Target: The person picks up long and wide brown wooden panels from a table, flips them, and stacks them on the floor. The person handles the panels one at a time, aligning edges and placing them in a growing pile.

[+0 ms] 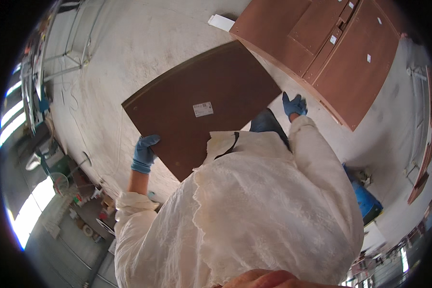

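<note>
A large dark brown panel with a white label on its face is held in front of my body. My left hand, in a blue glove, grips the panel's left edge, with the thumb over its face. At the panel's right corner, my gloved right hand has its fingers apart and holds nothing. Whether a fingertip touches that corner, I cannot tell. My sleeves and loose white garment cover the panel's near right part.
Brown panels with small white labels lie stacked at the far right, beside a white piece. A metal frame stands at the far left. Something blue is on the pale floor to my right.
</note>
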Tool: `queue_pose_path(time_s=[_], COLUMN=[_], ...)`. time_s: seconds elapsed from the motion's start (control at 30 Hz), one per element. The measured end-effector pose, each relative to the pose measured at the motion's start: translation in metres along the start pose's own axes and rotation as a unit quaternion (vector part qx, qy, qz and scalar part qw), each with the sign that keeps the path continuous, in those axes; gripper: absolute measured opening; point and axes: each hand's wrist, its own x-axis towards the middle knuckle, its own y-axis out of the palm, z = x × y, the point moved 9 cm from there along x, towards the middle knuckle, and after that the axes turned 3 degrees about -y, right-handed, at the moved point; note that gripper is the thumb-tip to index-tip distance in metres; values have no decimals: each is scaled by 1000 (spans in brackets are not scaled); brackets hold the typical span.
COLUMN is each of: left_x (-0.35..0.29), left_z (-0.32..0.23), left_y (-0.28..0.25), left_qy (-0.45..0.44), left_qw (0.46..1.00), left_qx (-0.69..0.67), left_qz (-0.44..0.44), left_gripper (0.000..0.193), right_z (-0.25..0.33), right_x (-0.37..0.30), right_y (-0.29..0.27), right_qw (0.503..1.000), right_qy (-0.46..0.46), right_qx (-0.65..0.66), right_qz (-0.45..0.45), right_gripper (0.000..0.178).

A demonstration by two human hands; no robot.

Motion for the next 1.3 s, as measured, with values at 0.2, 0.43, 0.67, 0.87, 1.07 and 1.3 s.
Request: queue_pose_path(time_s=[0.2,0.43,0.67,0.87,1.07,1.3], left_x=[133,258,430,575,651,674], left_z=[-29,-42,20,109,158,190], left_y=[-42,-8,80,142,161,168], left_qy=[-4,-53,-82,-102,-136,-186], left_qw=[995,982,969,967,956,910], left_qx=[-96,-102,-132,-53,37,220], left_qz=[21,148,191,227,257,298], left_gripper=[59,60,58,50,46,59], right_z=[161,305,263,203,173,172], right_x=[-59,-2,179,309,381,427], right_y=[126,74,92,143,205,226], right_qw=[672,592,796,819,813,820], right_qy=[164,138,115,92,113,28], right_qx=[607,782,588,550,558,561], right_qz=[391,137,-91,-135,-124,-109], right_gripper=[88,69,52,54,52,54])
